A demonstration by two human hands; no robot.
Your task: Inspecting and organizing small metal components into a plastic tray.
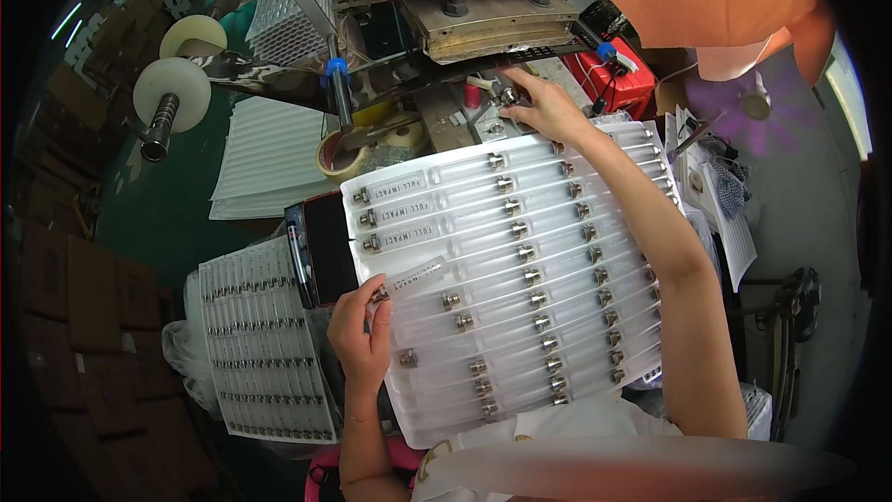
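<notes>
My left hand (364, 326) pinches a clear tube (418, 277) by its metal end fitting. The tube bears dark printing and slants above the left part of a white ribbed tray (418, 425). Several tubes with metal fittings lie in rows across this tray; three at the upper left (398, 213) also bear printing. Beyond the tray's far edge, my right hand (550, 108) reaches to a metal jig (495, 128) below a press head (498, 31). Its thumb and forefinger stand apart, one on each side of a small metal fitting (510, 95). The other fingers are partly hidden.
A phone (331, 247) and pen lie beside the tray's left edge. Tape rolls (340, 153) sit near the machine. Another filled tray (265, 362) is at the left. Dark foil (279, 80) runs beneath the press. A red box (613, 77) and a turning fan (756, 101) are at the right.
</notes>
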